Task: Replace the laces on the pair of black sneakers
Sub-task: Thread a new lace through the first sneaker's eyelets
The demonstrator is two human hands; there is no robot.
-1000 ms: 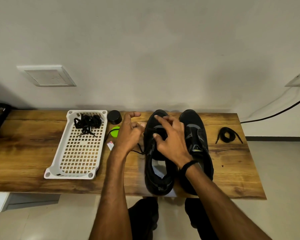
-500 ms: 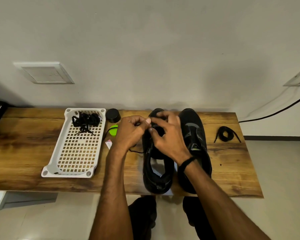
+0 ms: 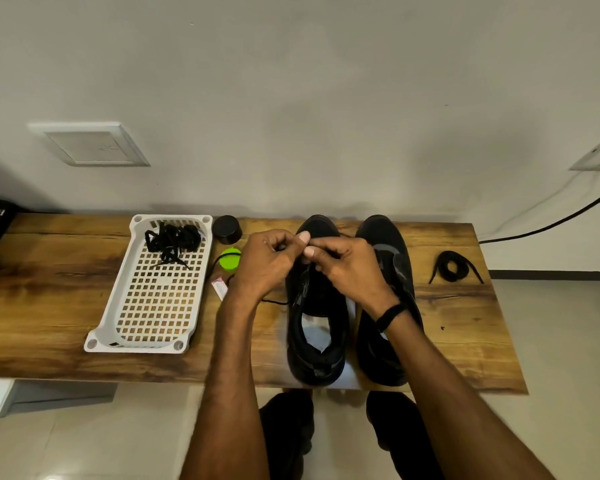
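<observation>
A second ago the fingers were spread; now left hand (image 3: 267, 263) and right hand (image 3: 349, 271) meet thumb to thumb over the left sneaker (image 3: 321, 296), both pinching its lace (image 3: 274, 301) (mostly hidden between fingertips). The right sneaker (image 3: 395, 244) stands just beside it on the wooden table (image 3: 49, 306) against a pale wall (image 3: 291, 98). A white basket (image 3: 99, 336) holds more laces (image 3: 172, 239). The print on the small packet (image 3: 219, 288) is unreadable

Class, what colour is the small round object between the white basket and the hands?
Bright green: the round object shows best in the head view.
</observation>
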